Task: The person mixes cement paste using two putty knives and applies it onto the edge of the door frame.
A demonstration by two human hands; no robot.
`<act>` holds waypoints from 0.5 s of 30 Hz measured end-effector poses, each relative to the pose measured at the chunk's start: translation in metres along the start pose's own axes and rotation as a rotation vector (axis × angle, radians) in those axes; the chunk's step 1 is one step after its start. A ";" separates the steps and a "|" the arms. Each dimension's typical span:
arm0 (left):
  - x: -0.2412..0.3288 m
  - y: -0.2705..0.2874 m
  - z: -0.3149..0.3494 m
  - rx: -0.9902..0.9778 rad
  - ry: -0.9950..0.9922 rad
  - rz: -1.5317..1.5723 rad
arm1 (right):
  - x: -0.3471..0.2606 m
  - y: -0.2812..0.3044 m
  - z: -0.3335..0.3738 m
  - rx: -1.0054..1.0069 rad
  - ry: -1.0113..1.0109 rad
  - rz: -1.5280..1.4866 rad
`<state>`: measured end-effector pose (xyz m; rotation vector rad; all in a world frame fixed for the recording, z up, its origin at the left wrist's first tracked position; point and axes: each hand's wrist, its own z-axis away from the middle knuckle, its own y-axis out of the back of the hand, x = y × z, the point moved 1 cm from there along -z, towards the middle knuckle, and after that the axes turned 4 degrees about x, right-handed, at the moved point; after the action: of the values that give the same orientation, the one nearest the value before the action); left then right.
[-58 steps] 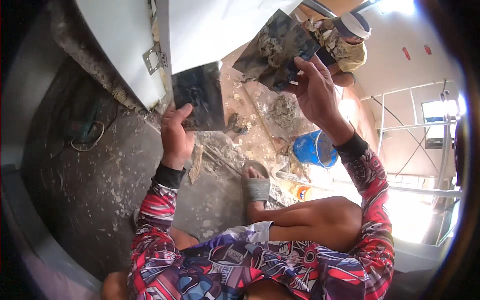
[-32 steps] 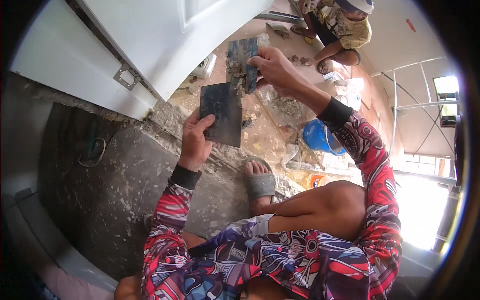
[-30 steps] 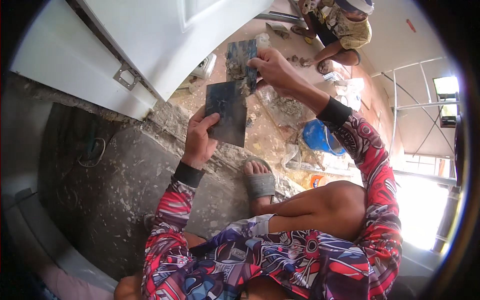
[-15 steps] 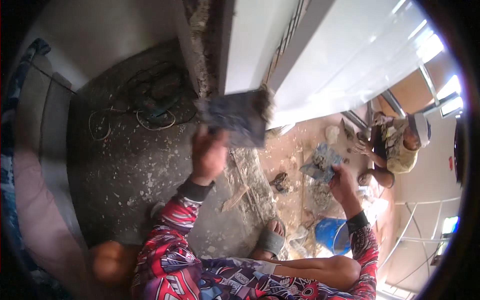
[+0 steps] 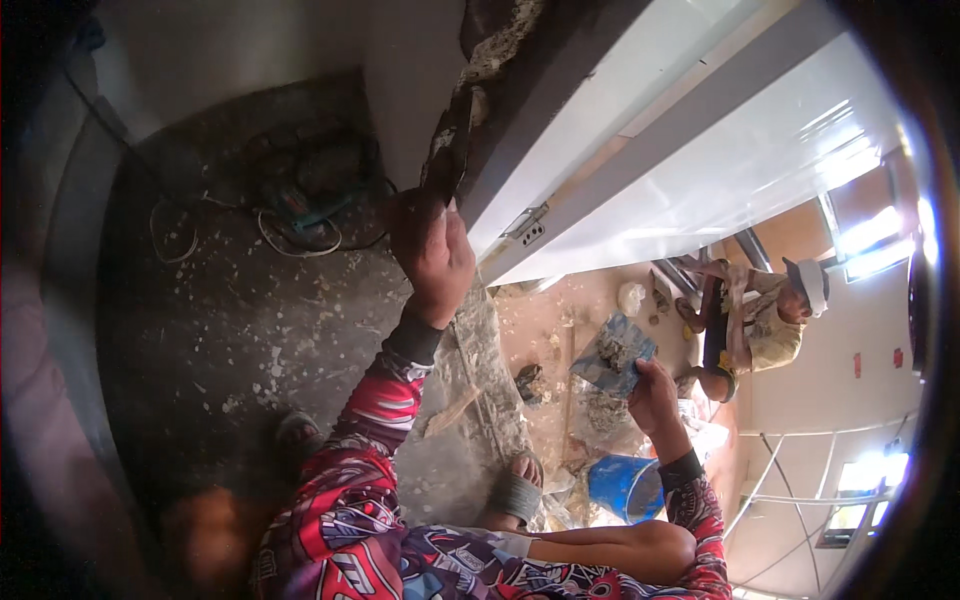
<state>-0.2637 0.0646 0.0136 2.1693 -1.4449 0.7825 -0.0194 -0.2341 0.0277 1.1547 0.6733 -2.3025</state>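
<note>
My left hand [image 5: 432, 255] is closed on a dark, flat trowel [image 5: 450, 150], turned almost edge-on against the rough mortar strip [image 5: 490, 55] beside the white door frame [image 5: 575, 115]. The fingers hide its handle. Farther right and lower, my right hand [image 5: 655, 398] grips the edge of a blue-grey flat board [image 5: 600, 362]. A lump of grey wet mortar [image 5: 622, 350] lies on that board, which is held above the floor, apart from the wall.
A blue bucket [image 5: 612, 485] stands near my right knee. Another person [image 5: 765, 325] crouches at the right beside the white door [image 5: 690, 190]. A corded green power tool [image 5: 300, 205] lies on the paint-spotted floor at left. Rubble and a raised sill [image 5: 480, 350] run near my foot.
The trowel has gone from showing its broad face, with mortar on its edge, to lying edge-on at the wall strip. My view has shifted; the board with mortar stays in my right hand.
</note>
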 end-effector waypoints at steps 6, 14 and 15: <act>0.022 -0.016 -0.003 0.115 -0.122 0.046 | 0.008 0.034 -0.015 -0.046 0.013 -0.069; 0.024 -0.035 -0.003 0.160 -0.209 -0.018 | -0.001 0.006 -0.001 -0.117 -0.026 -0.006; 0.024 -0.036 -0.001 0.159 -0.207 -0.015 | -0.001 0.007 0.001 -0.112 -0.025 -0.007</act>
<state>-0.2228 0.0619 0.0291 2.4403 -1.5085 0.7060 -0.0152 -0.2403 0.0275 1.0722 0.7876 -2.2497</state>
